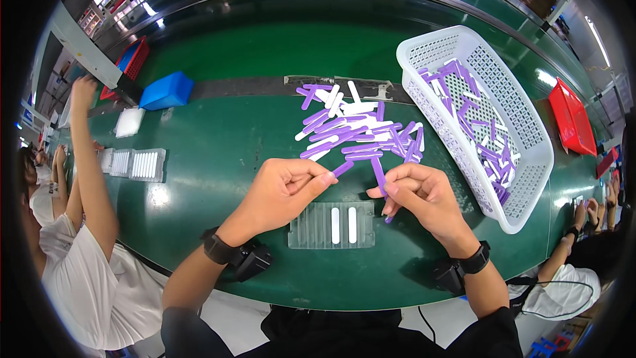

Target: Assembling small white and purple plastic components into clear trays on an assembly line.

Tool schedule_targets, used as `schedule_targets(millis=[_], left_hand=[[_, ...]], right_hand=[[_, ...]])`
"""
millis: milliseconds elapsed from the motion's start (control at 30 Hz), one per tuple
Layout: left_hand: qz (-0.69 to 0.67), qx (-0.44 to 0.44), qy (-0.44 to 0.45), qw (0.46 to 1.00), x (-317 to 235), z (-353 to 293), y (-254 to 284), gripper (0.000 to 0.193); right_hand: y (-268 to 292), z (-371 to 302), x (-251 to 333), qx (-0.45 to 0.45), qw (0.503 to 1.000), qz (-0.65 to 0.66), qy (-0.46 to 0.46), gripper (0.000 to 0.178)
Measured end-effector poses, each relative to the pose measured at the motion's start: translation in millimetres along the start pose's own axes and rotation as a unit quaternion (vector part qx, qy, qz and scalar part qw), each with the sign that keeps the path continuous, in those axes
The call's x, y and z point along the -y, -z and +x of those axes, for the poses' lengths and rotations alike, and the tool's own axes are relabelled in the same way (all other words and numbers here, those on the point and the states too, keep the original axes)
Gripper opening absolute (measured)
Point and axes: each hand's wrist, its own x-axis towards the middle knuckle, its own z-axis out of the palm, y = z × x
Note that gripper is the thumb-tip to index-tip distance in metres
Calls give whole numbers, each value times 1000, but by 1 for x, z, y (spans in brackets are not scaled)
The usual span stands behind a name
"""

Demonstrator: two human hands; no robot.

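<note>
Between both hands, slim purple stick [379, 178], straight, glossy

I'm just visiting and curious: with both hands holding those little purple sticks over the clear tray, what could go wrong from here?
The right hand pinches a purple stick by its lower part, so it might slip onto the clear tray and knock the two white sticks lying in its slots. The loose pile lies close behind both hands; the left hand could easily scatter it.

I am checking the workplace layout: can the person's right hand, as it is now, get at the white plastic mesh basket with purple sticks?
Probably yes. The right hand holds a purple plastic stick, and the white plastic mesh basket lies open-topped just beside it on the green table, with nothing between them.
</note>
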Motion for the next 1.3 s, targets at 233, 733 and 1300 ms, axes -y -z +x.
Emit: schedule_targets(millis=[233,733,1300], left_hand=[[42,-22,-3,999,-9,0,3,20],[148,30,1,989,-17,-2,4,21],[636,117,-205,735,-36,-51,-16,53]], right_hand=[[0,-3,-2,2,1000,7,-5,15],[-4,5,-10,4,799,-496,339,22],[-12,-18,9,6,914,-400,72,36]])
